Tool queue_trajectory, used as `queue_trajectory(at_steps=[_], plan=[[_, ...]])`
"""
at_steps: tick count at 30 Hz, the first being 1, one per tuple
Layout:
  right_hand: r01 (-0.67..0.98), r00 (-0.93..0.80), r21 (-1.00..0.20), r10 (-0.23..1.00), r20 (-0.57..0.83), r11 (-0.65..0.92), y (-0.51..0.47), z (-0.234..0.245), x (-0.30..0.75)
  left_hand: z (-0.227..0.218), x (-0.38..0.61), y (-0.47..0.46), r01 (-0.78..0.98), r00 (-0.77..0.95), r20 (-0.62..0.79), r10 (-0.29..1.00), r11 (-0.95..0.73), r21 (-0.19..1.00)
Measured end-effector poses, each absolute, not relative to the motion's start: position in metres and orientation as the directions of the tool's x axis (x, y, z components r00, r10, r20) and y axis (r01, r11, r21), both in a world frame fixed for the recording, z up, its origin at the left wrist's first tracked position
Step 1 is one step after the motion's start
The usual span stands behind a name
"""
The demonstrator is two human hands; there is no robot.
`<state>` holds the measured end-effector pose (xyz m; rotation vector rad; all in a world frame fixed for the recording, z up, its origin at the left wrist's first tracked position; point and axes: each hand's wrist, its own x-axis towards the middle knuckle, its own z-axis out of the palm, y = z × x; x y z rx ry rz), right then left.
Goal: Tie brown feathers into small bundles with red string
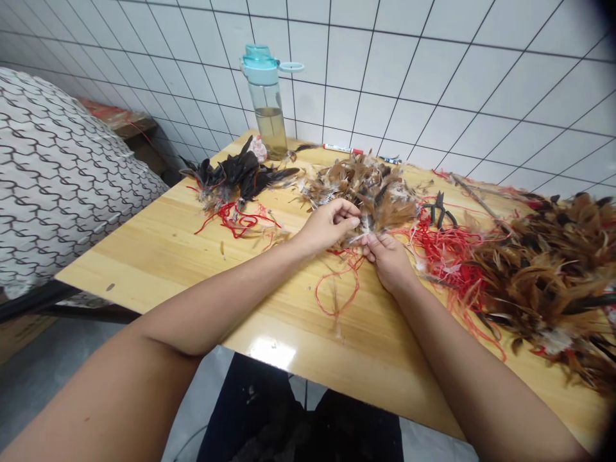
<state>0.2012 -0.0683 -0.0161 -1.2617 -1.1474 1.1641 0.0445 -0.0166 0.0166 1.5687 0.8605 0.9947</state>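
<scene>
My left hand is closed, its thumb and fingers pinched at a tuft of brown feathers. From the right, my right hand pinches the pale base of the same tuft. Both hands meet over the table, in front of a pile of loose brown feathers. Under them hangs or lies a loop of thin red string; I cannot tell whether it is tied to the tuft. The fingertips partly hide the feather base.
Black feathers and red string lie at left, before a water bottle. Black-handled pliers rest by a red string tangle. A large brown feather heap covers the right. A marker lies near the tiled wall.
</scene>
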Motion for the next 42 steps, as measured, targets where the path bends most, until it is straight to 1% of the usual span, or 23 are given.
queue_trajectory(at_steps=[2,5,8,10,12,14,17,19,21,23,27,32,36,39,42], plan=[[-0.061,0.075,-0.998,0.997,-0.016,-0.011,-0.067,-0.016,0.203,0.020,0.042,-0.017,0.075,0.434,0.128,0.892,-0.178,0.981],[-0.104,0.064,-0.995,0.998,-0.012,-0.005,-0.065,-0.017,0.204,0.022,0.041,-0.019,0.096,0.573,0.018,0.819,-0.090,0.991],[-0.055,0.070,-0.998,0.997,-0.014,-0.010,-0.066,-0.018,0.203,0.022,0.041,-0.022,0.153,0.638,-0.076,0.766,-0.030,0.988],[0.025,0.088,-1.000,0.996,-0.010,-0.012,-0.067,-0.018,0.203,0.020,0.041,-0.022,0.192,0.627,-0.084,0.774,-0.050,0.980],[0.132,0.099,-0.991,0.995,0.000,-0.013,-0.069,-0.019,0.202,0.018,0.039,-0.019,0.226,0.607,-0.017,0.795,-0.152,0.962],[0.226,0.100,-0.974,0.995,0.012,-0.011,-0.069,-0.021,0.202,0.017,0.037,-0.016,0.286,0.588,0.104,0.802,-0.326,0.901],[0.297,0.087,-0.955,0.996,0.026,-0.001,-0.070,-0.022,0.202,0.018,0.033,-0.012,0.408,0.583,0.288,0.760,-0.580,0.705],[0.340,0.074,-0.941,0.997,0.037,0.010,-0.069,-0.022,0.202,0.020,0.032,-0.012,0.447,0.616,0.361,0.700,-0.688,0.572],[0.397,0.061,-0.917,0.996,0.060,0.031,-0.070,-0.021,0.202,0.021,0.032,-0.012,0.453,0.656,0.397,0.642,-0.756,0.473],[0.450,0.046,-0.891,0.995,0.085,0.056,-0.070,-0.019,0.202,0.020,0.032,-0.013,0.449,0.692,0.410,0.594,-0.799,0.400],[0.473,0.019,-0.878,0.996,0.091,0.072,-0.071,-0.017,0.201,0.017,0.031,-0.013,0.437,0.740,0.426,0.521,-0.853,0.284],[0.461,0.003,-0.885,0.997,0.082,0.071,-0.070,-0.020,0.201,0.020,0.030,-0.016,0.391,0.783,0.436,0.442,-0.897,0.207],[0.455,-0.034,-0.885,0.995,0.096,0.101,-0.069,-0.021,0.201,0.024,0.031,-0.019,0.348,0.821,0.427,0.379,-0.925,0.151],[0.449,-0.060,-0.883,0.991,0.122,0.136,-0.068,-0.021,0.201,0.023,0.032,-0.020,0.337,0.827,0.422,0.372,-0.928,0.158],[0.436,-0.078,-0.889,0.990,0.117,0.140,-0.067,-0.021,0.201,0.021,0.032,-0.019,0.329,0.816,0.427,0.391,-0.920,0.213]])
